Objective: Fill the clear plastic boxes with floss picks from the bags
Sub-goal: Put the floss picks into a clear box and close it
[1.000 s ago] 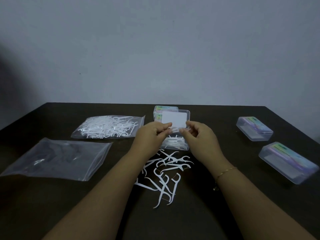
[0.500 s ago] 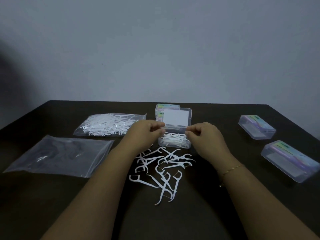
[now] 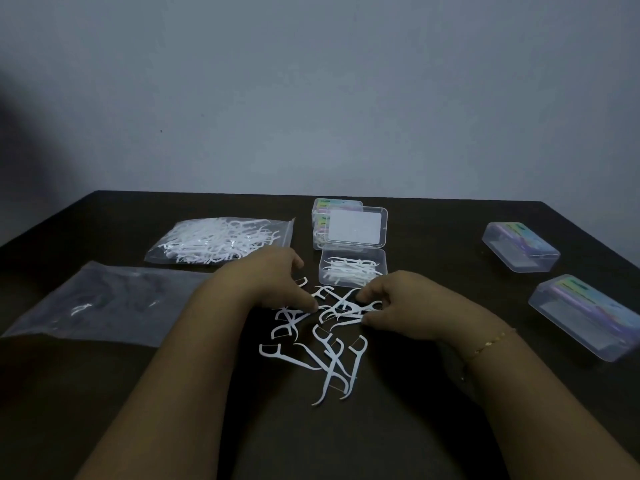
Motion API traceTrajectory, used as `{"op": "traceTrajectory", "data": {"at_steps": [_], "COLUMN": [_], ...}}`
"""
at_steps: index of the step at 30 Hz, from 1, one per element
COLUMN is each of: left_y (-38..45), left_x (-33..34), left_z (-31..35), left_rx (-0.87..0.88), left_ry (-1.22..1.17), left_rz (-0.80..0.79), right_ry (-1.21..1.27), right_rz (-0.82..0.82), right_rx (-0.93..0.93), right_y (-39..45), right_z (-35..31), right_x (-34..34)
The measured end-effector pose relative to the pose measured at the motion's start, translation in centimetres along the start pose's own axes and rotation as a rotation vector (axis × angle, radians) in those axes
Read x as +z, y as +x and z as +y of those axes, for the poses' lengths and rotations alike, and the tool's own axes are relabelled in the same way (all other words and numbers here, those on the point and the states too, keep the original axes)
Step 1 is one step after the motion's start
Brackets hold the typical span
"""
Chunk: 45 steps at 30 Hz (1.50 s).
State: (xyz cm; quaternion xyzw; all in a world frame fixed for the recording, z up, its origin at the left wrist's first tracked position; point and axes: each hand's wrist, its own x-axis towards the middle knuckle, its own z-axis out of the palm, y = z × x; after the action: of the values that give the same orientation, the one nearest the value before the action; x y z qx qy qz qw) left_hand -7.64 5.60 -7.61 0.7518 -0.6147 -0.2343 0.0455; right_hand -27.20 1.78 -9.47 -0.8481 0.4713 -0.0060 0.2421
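An open clear plastic box [image 3: 353,283] sits mid-table, partly filled with white floss picks, its lid [image 3: 356,226] standing up behind it. A loose pile of floss picks [image 3: 323,355] lies on the dark table in front of the box. My left hand [image 3: 273,282] reaches down over the pile's left side, and its fingertips touch the picks. My right hand [image 3: 401,306] is at the pile's right side, with thumb and fingers pinching a few picks. A bag full of floss picks [image 3: 218,244] lies at the back left.
A nearly empty plastic bag [image 3: 104,303] lies flat at the left. Stacked closed boxes [image 3: 334,206] stand behind the open one. Two more closed boxes [image 3: 519,252] [image 3: 588,317] lie near the table's right edge. The wall is behind the table.
Both hands have left the open box and come down toward me onto the loose pile. The right hand has pinched some picks.
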Motion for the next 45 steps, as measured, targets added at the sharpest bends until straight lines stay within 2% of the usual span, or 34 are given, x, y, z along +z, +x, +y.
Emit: {"op": "traceTrajectory", "data": {"at_steps": [7,15,22,25,29,32,34,37,42,45], "left_y": [0.0,0.5,0.6,0.5,0.3,0.2,0.2,0.2,0.5,0.8], "left_x": [0.0,-0.1,-0.1,-0.2,-0.4,-0.6,-0.6,-0.4,-0.5,-0.5], "left_z": [-0.2,-0.5,-0.8,-0.7,-0.5,-0.3,-0.2,-0.2,-0.2,-0.1], "left_rx": [-0.047,-0.029,0.008,0.028,0.061,0.075,0.09,0.12,0.139,0.141], "left_ry": [0.081,-0.022,-0.095,-0.14,-0.219,-0.288,-0.334,-0.358,-0.364,-0.39], "left_rz": [-0.029,-0.03,-0.042,-0.012,0.033,0.067,0.111,0.211,0.315,0.383], "right_ry": [0.021,0.115,0.298,0.393,0.527,0.519,0.48,0.435,0.35,0.38], "right_rz": [0.031,-0.056,-0.002,0.127,0.415,0.648,0.733,0.766,0.676,0.718], "right_rx": [-0.015,-0.028,-0.11,-0.118,-0.109,-0.088,-0.088,-0.091,-0.078,-0.04], "right_y": [-0.4,-0.8,-1.0,-1.0,0.0,1.1,1.8,2.5,3.1,3.1], "right_z": [0.0,-0.6,-0.7,-0.8,-0.2,0.4,0.7,0.9,1.1,1.3], "right_x": [0.0,-0.6,-1.2,-1.2,-0.6,0.4,0.9,1.4,2.0,1.9]}}
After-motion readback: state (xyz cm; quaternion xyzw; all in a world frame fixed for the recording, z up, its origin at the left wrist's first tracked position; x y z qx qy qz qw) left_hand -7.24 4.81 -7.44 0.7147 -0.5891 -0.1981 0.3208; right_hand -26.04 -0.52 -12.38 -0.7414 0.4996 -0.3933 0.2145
